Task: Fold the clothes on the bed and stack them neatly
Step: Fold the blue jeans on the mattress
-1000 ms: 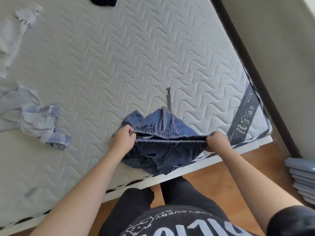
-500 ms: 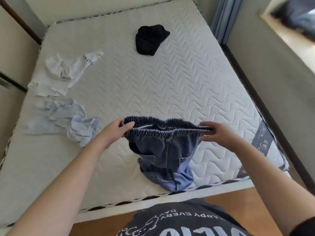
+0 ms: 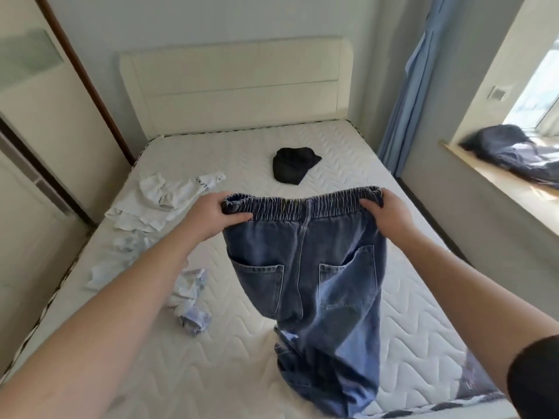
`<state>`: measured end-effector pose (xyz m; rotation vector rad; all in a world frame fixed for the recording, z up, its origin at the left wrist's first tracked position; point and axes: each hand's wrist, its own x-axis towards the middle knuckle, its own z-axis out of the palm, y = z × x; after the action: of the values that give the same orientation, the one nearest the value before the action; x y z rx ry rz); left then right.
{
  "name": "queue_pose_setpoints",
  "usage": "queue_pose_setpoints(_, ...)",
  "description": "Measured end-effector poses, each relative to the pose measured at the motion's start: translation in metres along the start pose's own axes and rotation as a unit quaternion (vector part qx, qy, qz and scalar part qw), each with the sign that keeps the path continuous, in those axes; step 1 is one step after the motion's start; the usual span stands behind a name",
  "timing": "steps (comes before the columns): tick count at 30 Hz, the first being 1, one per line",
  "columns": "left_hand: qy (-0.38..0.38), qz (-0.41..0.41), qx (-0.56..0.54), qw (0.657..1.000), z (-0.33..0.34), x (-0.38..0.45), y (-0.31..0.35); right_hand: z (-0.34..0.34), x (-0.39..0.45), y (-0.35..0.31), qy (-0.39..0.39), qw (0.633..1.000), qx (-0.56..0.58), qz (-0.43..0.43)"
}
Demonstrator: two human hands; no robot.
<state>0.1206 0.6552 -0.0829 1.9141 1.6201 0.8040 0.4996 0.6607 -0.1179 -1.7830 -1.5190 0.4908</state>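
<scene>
The jeans (image 3: pixel 305 267) hang in the centre of the frame, back pockets facing the camera, held up by the elastic waistband (image 3: pixel 302 204) while the legs trail down and bunch on the mattress (image 3: pixel 408 313) at the lower right. The left hand (image 3: pixel 208 216) grips one end of the waistband and the right hand (image 3: pixel 390 213) grips the other, fingers curled over the gathered edge. Denim like this is likely fairly heavy and limp rather than stiff, not slippery or fragile; the waistband corners look the surest hold, since the elastic would sag if taken mid-span. Further out, a white garment (image 3: pixel 160 204) and a crumpled pale blue one (image 3: pixel 187 300) lie at the left, and a black piece (image 3: pixel 293 167) lies toward the headboard (image 3: pixel 236 86) at the top centre.
</scene>
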Motion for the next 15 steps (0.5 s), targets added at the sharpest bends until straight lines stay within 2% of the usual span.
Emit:
queue_pose_setpoints(4,0.080,0.023,0.022,0.996,-0.049,0.030,0.036,-0.030,0.030,-0.054,0.029,0.998,0.050,-0.036)
queue_pose_setpoints(8,0.117,0.055,0.036,0.991,-0.096,0.063,0.076,-0.062,0.062,-0.103,0.071,0.991,0.103,-0.051)
queue_pose_setpoints(12,0.091,0.113,0.063,0.987,-0.142,0.090,0.116,-0.102,0.094,-0.146,0.105,0.981,0.153,-0.058)
queue_pose_setpoints(15,0.059,0.121,0.073,0.988,-0.179,0.104,0.145,-0.136,0.112,-0.175,0.123,0.972,0.181,-0.085)
